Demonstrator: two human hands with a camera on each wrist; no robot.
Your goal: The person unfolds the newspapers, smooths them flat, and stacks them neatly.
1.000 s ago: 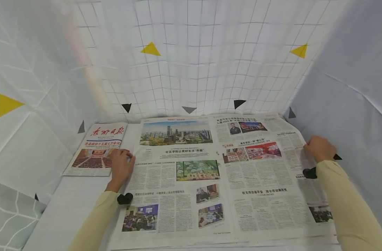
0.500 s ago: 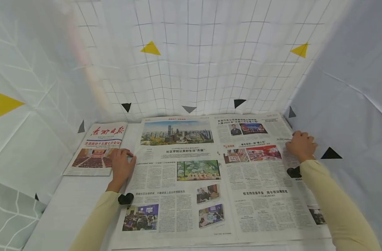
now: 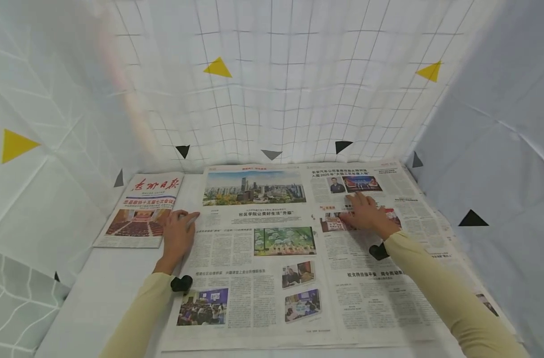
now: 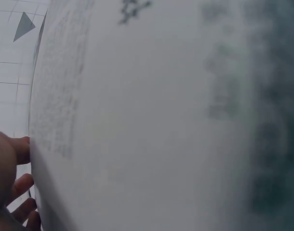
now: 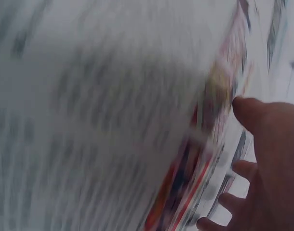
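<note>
White walls (image 3: 272,99) stand around a white table (image 3: 106,293). On it lies an open newspaper (image 3: 323,263), 2 big pages side by side, with a folded newspaper (image 3: 139,211) to its left. The left hand (image 3: 179,236) is at the open newspaper's left edge with bent fingers; I can't tell if it pinches the paper. The right hand (image 3: 367,216) is over the right page, fingers loose and apart, holding nothing. It looks like the smoothing step. Next calls for a soft, flat rub, with the left edge kept from sliding.
</note>
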